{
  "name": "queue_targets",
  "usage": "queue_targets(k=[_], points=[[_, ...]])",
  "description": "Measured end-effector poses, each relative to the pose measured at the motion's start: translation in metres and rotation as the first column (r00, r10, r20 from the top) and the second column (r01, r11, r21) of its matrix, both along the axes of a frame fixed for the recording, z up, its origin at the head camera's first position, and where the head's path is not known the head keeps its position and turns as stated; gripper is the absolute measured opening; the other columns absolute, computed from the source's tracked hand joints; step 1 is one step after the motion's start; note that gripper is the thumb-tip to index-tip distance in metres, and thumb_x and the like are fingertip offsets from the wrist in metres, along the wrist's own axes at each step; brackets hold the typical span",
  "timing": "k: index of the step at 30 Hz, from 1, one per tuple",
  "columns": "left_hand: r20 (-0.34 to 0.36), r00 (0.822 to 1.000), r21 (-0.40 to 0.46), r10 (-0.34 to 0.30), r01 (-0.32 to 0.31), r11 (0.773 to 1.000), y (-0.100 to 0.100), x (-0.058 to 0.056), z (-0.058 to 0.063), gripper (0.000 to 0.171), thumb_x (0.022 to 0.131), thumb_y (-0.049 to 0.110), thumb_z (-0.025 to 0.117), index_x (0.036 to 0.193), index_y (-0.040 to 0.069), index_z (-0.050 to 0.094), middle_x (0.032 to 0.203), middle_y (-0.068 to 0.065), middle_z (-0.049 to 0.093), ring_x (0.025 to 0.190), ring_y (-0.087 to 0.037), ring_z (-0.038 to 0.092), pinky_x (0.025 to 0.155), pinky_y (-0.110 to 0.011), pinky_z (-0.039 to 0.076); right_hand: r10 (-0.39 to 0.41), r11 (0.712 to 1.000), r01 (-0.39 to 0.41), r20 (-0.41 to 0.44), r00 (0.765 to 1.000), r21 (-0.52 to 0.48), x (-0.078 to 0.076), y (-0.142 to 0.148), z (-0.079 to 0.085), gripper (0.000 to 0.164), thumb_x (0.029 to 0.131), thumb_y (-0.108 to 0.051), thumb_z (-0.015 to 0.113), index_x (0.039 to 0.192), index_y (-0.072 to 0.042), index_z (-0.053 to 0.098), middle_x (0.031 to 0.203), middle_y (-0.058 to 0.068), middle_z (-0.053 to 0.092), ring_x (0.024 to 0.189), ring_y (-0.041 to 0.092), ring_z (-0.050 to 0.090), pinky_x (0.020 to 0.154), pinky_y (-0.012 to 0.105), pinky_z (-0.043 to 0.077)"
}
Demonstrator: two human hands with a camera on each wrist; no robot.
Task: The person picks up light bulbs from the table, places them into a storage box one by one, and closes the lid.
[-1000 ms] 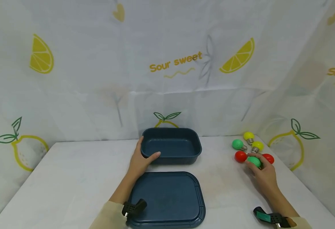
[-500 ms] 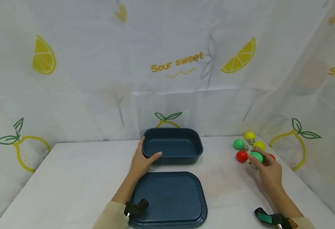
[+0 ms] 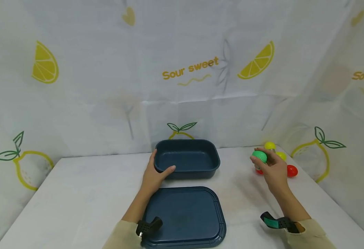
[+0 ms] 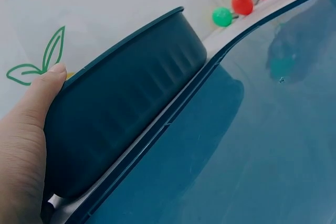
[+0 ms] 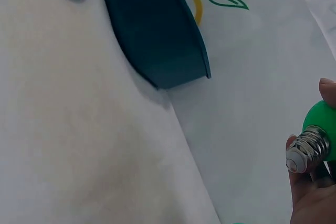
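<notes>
My right hand [image 3: 275,171] pinches a green light bulb [image 3: 260,156] above the right side of the table. In the right wrist view the bulb's metal screw base [image 5: 310,144] points away from the fingers. At the left end of a dark blue rectangular container [image 3: 186,173], my left hand [image 3: 153,176] grips the wall, thumb at the front rim. The container's inside shows bare in the head view. Past the right hand lie yellow bulbs [image 3: 269,145] and a red bulb [image 3: 292,171]; another red one is partly hidden. A green bulb [image 4: 222,17] beside red ones shows in the left wrist view.
A dark blue lid [image 3: 184,218] lies flat in front of the container, under the left forearm. White cloth with lemon prints [image 3: 194,114] hangs behind the white table [image 3: 76,200] and along its sides.
My right hand has lifted the green bulb from the group and carried it up and to the left. The left hand has stayed on the container.
</notes>
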State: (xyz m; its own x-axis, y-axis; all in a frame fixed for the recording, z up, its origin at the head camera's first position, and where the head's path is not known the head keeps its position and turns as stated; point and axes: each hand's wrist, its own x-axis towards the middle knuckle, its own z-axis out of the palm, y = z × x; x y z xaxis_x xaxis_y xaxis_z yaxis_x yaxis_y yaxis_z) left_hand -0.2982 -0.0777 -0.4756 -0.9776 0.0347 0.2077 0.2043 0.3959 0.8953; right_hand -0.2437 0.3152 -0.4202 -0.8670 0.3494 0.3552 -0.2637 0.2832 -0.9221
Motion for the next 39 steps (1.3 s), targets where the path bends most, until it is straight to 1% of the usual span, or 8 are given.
queue_targets(k=[4,10,18,22,28,31,37,39], points=[[-0.011,1.000,0.012,-0.003,0.003,1.000,0.000,0.000,-0.001,0.104,0.083,0.051,0.078,0.163,0.027,0.017,0.169,-0.009,0.023,0.155,-0.037,0.025,0.120,-0.065,0.028,0.056,0.998,-0.054,-0.061,0.997,0.034,-0.015,-0.017,0.007,0.044,0.090,-0.008,0.076,0.130,0.003,0.060,0.114,-0.016,0.064,0.094,0.001,0.062,0.078,0.007,0.053],[-0.012,1.000,0.021,0.001,-0.001,1.000,0.002,-0.001,-0.001,0.104,0.083,0.051,0.079,0.163,0.027,0.018,0.169,-0.009,0.025,0.155,-0.037,0.026,0.120,-0.065,0.027,0.114,0.987,-0.097,-0.129,0.985,0.126,-0.038,-0.047,0.021,0.041,0.090,-0.008,0.076,0.128,0.001,0.063,0.112,-0.013,0.062,0.091,0.000,0.061,0.076,0.010,0.054],[-0.020,1.000,0.024,0.003,-0.003,1.000,0.000,-0.001,-0.003,0.104,0.083,0.050,0.079,0.163,0.027,0.018,0.168,-0.010,0.025,0.155,-0.038,0.026,0.119,-0.066,0.028,0.205,0.965,-0.155,-0.236,0.950,0.214,-0.073,-0.093,0.048,0.040,0.086,0.001,0.077,0.124,0.006,0.065,0.118,0.017,0.066,0.094,-0.007,0.061,0.076,0.009,0.053],[-0.020,1.000,0.017,0.011,-0.011,1.000,0.000,-0.002,-0.002,0.104,0.083,0.051,0.079,0.163,0.027,0.018,0.168,-0.009,0.026,0.155,-0.037,0.027,0.119,-0.065,0.028,0.223,0.966,-0.181,-0.241,0.945,0.185,-0.083,-0.105,0.053,0.039,0.087,0.002,0.076,0.123,0.009,0.064,0.119,0.025,0.064,0.090,-0.006,0.061,0.071,0.009,0.053],[-0.020,1.000,0.017,0.020,-0.020,1.000,0.003,-0.003,-0.001,0.106,0.081,0.054,0.079,0.163,0.028,0.018,0.168,-0.007,0.026,0.155,-0.036,0.027,0.119,-0.065,0.029,0.240,0.970,-0.223,-0.219,0.946,0.101,-0.093,-0.112,0.044,0.041,0.088,-0.007,0.078,0.125,0.005,0.065,0.126,0.025,0.064,0.092,-0.004,0.065,0.071,0.012,0.055],[-0.012,1.000,0.017,0.021,-0.020,1.000,0.003,-0.001,0.000,0.106,0.081,0.054,0.079,0.163,0.028,0.017,0.168,-0.008,0.026,0.155,-0.036,0.027,0.119,-0.065,0.028,0.245,0.968,-0.229,-0.205,0.948,0.100,-0.097,-0.113,0.035,0.041,0.088,-0.008,0.078,0.126,0.004,0.065,0.128,0.024,0.065,0.096,-0.003,0.065,0.076,0.012,0.055],[-0.007,1.000,0.006,0.029,-0.029,1.000,0.003,-0.001,0.001,0.106,0.081,0.053,0.080,0.163,0.027,0.018,0.168,-0.008,0.026,0.154,-0.037,0.027,0.119,-0.066,0.029,0.214,0.971,-0.198,-0.119,0.970,0.132,-0.102,-0.114,0.015,0.044,0.089,-0.015,0.079,0.128,0.000,0.067,0.124,0.023,0.067,0.086,-0.002,0.062,0.068,0.014,0.055],[-0.010,1.000,-0.007,0.025,-0.025,1.000,0.002,-0.001,0.002,0.106,0.081,0.053,0.079,0.163,0.027,0.017,0.168,-0.008,0.026,0.154,-0.037,0.028,0.118,-0.066,0.029,0.199,0.971,-0.184,-0.096,0.975,0.151,-0.103,-0.114,0.010,0.044,0.088,-0.017,0.080,0.127,-0.001,0.067,0.122,0.022,0.068,0.089,-0.001,0.062,0.071,0.012,0.054]])
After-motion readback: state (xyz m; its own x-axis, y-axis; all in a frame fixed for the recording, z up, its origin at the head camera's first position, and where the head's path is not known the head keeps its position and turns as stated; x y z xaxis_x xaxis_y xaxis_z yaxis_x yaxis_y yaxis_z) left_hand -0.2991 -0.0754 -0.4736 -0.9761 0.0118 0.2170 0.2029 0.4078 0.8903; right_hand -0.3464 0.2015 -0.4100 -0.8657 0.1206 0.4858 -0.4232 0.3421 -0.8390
